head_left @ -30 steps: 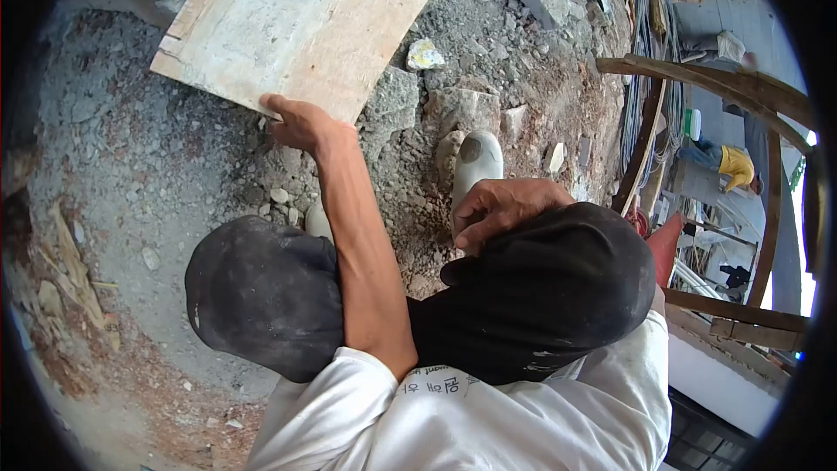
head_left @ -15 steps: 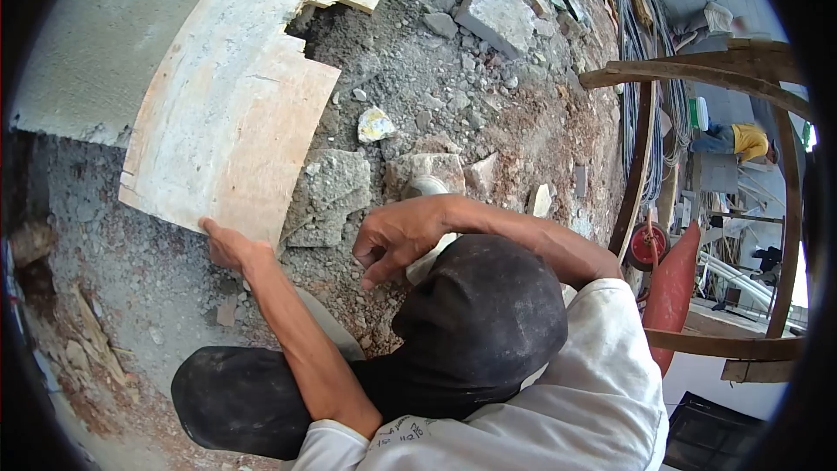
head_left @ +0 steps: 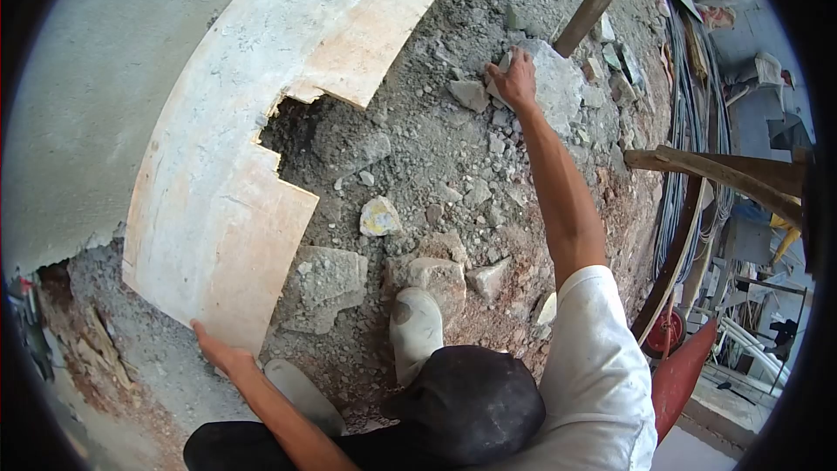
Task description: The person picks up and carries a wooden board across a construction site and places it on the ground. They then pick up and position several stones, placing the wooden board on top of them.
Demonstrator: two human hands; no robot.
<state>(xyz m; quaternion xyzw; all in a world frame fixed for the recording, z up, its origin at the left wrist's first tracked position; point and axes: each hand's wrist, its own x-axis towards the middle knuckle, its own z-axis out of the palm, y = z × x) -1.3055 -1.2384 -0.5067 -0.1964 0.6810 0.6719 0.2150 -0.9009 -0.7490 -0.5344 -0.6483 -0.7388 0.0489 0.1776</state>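
Note:
A long, stained plywood sheet (head_left: 231,218) with a jagged notch in its right edge lies across the rubble on the left. My left hand (head_left: 221,356) grips its near edge, the thumb on top and the other fingers hidden underneath. Farther out, my right hand (head_left: 516,81) is closed over the left end of a large grey concrete block (head_left: 558,87), fingers hooked across its far edge. A smaller stone (head_left: 470,96) lies just left of that hand.
Broken concrete, including a flat chunk (head_left: 327,288) and a yellow-marked stone (head_left: 379,217), covers the ground. My pale boots (head_left: 416,331) stand close by. Wooden poles (head_left: 602,0), cables (head_left: 689,122) and a red wheelbarrow (head_left: 684,379) are on the right. A concrete slab (head_left: 96,96) borders the left.
My right hand has reached from near my knee out to the concrete block and taken hold of it. My left hand still holds the plywood; the view has shifted.

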